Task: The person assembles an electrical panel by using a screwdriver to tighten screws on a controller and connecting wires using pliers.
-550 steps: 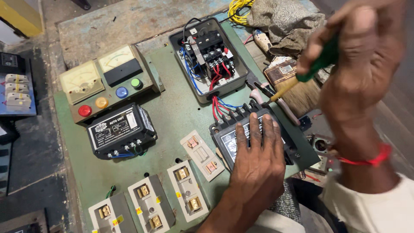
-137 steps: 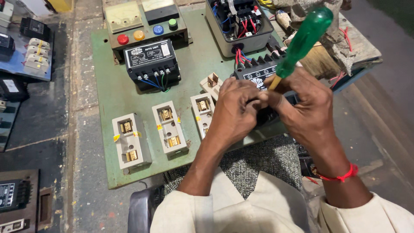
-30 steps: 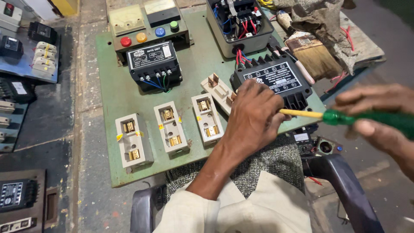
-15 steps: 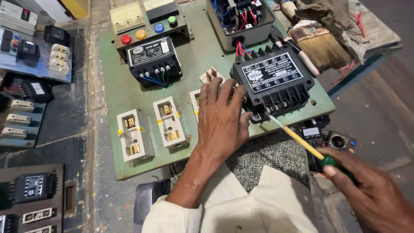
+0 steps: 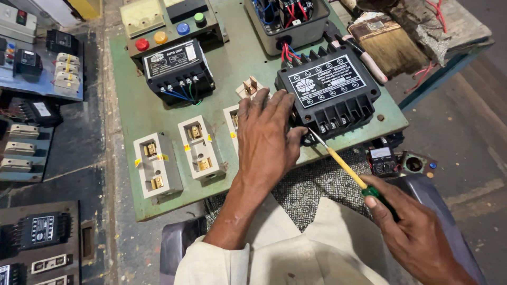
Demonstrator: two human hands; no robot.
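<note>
Fingers of the left hand (image 5: 269, 137) lie spread flat on the green panel (image 5: 232, 68), touching the black relay box (image 5: 328, 91) at its near-right corner, while the right hand (image 5: 417, 235) grips a screwdriver (image 5: 343, 164) whose tip meets the box's front terminals.

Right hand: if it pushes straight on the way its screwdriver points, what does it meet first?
The right hand drives the screwdriver up-left into the black relay unit's front terminal row; its tip looks already there.
</note>
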